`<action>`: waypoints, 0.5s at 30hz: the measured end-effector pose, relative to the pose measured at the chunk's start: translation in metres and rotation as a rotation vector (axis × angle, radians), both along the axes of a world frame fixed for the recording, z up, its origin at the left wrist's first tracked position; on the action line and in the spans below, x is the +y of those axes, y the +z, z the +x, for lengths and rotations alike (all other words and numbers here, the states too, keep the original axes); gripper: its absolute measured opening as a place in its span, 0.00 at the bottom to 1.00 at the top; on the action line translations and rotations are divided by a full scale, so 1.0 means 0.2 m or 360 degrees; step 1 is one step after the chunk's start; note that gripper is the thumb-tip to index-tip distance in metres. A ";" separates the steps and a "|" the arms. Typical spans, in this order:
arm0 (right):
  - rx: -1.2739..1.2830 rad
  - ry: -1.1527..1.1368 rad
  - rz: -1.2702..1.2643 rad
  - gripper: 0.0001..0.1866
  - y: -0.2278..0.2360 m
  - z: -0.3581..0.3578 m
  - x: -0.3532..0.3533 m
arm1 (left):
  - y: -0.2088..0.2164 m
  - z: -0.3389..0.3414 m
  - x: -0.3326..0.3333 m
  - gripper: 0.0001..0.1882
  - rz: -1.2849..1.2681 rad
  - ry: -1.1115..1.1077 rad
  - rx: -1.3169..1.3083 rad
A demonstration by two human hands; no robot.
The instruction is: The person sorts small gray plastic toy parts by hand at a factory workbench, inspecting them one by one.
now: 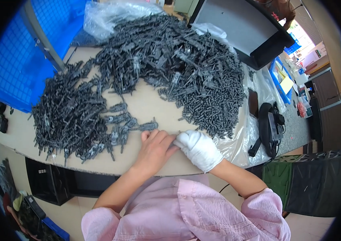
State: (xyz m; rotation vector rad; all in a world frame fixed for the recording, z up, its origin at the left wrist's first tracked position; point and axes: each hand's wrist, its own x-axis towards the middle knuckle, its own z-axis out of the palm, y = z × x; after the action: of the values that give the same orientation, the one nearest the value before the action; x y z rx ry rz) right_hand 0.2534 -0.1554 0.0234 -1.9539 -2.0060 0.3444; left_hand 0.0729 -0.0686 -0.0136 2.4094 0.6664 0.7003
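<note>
My left hand (154, 149), bare, and my right hand (199, 149), in a white glove, meet over the front part of the table (148, 100). Fingers of both are curled in and pressed together; whatever sits between them is hidden. Just beyond the left fingertips, a dark grey plastic part (148, 126) lies among several loose parts (119, 130). To the left is a pile of similar long, thin-ended parts (68, 118). Small short dark pieces (216, 106) are heaped beyond the right hand, merging into a larger mound of grey parts (146, 48) at the back.
A blue crate (14, 60) stands at the left and a black open box (234, 24) at the back right. Clear plastic sheeting (234, 150) covers the table's right side. Beyond it lies a black strap (264, 128). Dark crates (307, 180) stand at the lower right.
</note>
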 end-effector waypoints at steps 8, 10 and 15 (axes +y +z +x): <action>0.0708 -0.0258 0.0446 0.15 -0.04 -0.03 -0.09 | 0.04 -0.06 0.08 0.15 0.0465 0.0023 0.0157; 0.0697 -0.0266 0.0452 0.15 -0.05 -0.06 -0.10 | 0.06 -0.12 0.14 0.15 0.0479 0.0100 0.0223; 0.0648 -0.0183 0.0455 0.15 -0.06 -0.05 -0.08 | 0.06 -0.21 0.26 0.16 0.0515 0.0182 0.0291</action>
State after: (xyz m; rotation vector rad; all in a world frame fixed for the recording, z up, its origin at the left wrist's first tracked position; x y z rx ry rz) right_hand 0.2427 -0.1724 0.0112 -1.6564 -1.5823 0.3696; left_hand 0.0318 -0.0176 -0.0016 2.7756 0.8241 0.6826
